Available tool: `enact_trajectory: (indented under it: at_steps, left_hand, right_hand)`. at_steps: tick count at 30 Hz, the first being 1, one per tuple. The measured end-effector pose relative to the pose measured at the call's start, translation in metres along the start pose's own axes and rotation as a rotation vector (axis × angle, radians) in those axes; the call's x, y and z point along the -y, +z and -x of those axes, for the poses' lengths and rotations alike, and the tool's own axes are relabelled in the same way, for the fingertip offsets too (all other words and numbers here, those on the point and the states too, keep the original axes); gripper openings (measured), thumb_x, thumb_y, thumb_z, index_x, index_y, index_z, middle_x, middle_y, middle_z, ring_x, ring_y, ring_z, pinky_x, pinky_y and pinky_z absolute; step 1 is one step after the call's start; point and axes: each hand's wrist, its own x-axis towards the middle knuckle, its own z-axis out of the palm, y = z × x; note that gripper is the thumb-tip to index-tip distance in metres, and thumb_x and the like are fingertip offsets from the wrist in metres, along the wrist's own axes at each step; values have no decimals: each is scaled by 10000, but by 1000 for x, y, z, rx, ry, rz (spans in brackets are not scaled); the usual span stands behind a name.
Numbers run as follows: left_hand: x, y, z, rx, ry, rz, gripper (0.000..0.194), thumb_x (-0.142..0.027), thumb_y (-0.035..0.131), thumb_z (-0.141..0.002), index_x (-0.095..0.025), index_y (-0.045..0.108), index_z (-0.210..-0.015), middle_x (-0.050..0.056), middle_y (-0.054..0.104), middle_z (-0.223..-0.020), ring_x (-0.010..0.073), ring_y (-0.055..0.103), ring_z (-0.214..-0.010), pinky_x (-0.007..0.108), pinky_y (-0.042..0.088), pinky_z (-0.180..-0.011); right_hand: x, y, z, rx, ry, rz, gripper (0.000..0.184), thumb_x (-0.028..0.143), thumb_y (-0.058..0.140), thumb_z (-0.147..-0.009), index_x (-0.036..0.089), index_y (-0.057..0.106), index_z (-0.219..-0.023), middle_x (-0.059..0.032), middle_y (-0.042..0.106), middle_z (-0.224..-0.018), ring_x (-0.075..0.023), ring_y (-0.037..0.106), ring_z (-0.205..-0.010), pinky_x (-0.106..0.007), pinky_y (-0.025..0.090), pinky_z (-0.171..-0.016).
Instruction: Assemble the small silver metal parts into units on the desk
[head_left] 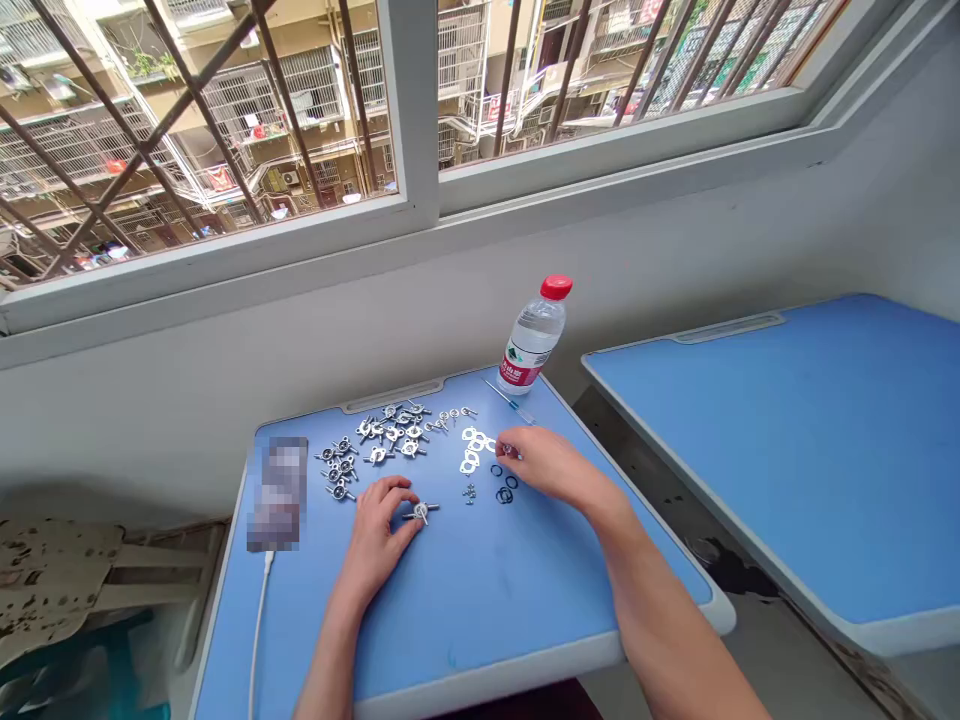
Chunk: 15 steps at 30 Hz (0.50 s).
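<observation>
My left hand point(382, 530) rests on the blue desk point(465, 610), its thumb and fingers pinched on a small silver metal fitting point(421, 512). My right hand point(544, 465) reaches over the desk's right side with its fingertips closed at a small metal piece point(508, 450), beside white flat plates point(472, 448). Black rubber rings point(504, 484) lie just in front of that hand, and tiny screws point(469, 492) sit between the hands. Several more silver fittings point(375, 445) are heaped at the back of the desk.
A clear water bottle with a red cap point(534, 335) stands at the desk's back right corner, a thin screwdriver point(508, 402) beside it. A phone point(277, 492) on a white cable point(259, 620) lies at the left. A second blue desk point(787, 450) stands to the right, a worn chair point(52, 575) to the left.
</observation>
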Motion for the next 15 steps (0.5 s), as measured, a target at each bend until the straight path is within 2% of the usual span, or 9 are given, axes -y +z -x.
enact_trajectory:
  at_steps: [4, 15]
  left_hand:
    - [2, 0, -1, 6, -2, 8, 108, -201, 586, -848, -251, 604, -941, 55, 597, -1186, 268, 544, -1133, 475, 412, -966]
    - [3, 1, -1, -15, -9, 21, 179, -181, 570, -841, -256, 605, -999, 63, 608, -1195, 263, 552, -1147, 463, 420, -979]
  right_hand:
    - [-4, 0, -2, 74, 5, -34, 146, 159, 522, -849, 194, 652, -792, -46, 624, -745, -168, 568, -720, -245, 289, -575]
    - [2, 3, -4, 156, 17, -44, 81, 160, 581, -806, 191, 634, -858, -32, 658, -821, -169, 571, -744, -244, 296, -550]
